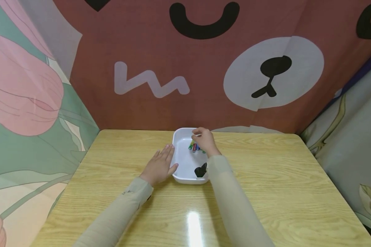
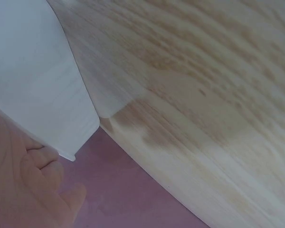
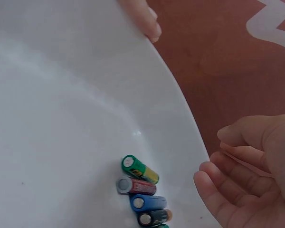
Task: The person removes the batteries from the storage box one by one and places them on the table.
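Observation:
A white tray [image 1: 183, 164] stands on the wooden table. Inside it, towards the far right, several batteries [image 1: 194, 147] lie side by side. The right wrist view shows a green and yellow battery [image 3: 141, 169], a red one [image 3: 138, 186], a blue one [image 3: 149, 203] and a dark one [image 3: 153, 218]. My left hand [image 1: 159, 166] touches the tray's left rim with fairly straight fingers. Over the tray's far right side is my right hand [image 1: 205, 140], its fingers loosely bent and nothing visible between them. A black object [image 1: 200, 171] lies at the tray's near right, partly hidden by my right sleeve.
The wooden table [image 1: 117, 154] extends to both sides of the tray. Behind it hangs a brown cloth [image 1: 148, 113] with cartoon shapes. A floral cloth [image 1: 24, 96] is at the left, and another pale cloth [image 1: 352, 144] hangs at the right.

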`<state>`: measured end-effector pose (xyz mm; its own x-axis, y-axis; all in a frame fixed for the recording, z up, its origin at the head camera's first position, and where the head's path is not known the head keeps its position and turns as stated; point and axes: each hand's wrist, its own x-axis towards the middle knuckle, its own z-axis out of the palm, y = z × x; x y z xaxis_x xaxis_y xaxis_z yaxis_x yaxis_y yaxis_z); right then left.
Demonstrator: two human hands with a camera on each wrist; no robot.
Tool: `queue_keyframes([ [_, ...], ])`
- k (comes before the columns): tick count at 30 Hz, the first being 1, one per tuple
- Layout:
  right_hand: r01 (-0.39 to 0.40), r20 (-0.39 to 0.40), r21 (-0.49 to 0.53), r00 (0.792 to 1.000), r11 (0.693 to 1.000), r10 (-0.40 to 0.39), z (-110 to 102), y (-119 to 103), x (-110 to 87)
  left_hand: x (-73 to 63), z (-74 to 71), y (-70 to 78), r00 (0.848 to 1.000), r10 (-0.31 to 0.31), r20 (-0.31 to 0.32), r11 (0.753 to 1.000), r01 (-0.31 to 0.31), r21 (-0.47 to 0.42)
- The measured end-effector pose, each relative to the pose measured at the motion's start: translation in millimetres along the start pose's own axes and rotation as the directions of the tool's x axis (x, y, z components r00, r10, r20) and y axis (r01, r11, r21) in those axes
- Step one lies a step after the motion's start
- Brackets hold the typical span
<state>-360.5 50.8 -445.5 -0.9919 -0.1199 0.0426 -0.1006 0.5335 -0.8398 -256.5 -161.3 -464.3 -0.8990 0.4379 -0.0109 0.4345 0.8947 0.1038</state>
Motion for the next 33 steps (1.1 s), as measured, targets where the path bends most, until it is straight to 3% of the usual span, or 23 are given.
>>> queue_keyframes([
  [8,-0.006,-0.026,-0.022,1.000,1.000,0.005,11,8,3.8,0.1,1.3,-0.3,1.000,0.007,-0.003,1.000,-0.007,-0.004],
  [33,0.041,0.013,-0.170,0.999,0.985,-0.040,23,20,9.9,-1.8,1.9,-1.2,1.000,0.011,-0.022,1.000,-0.012,-0.026],
])
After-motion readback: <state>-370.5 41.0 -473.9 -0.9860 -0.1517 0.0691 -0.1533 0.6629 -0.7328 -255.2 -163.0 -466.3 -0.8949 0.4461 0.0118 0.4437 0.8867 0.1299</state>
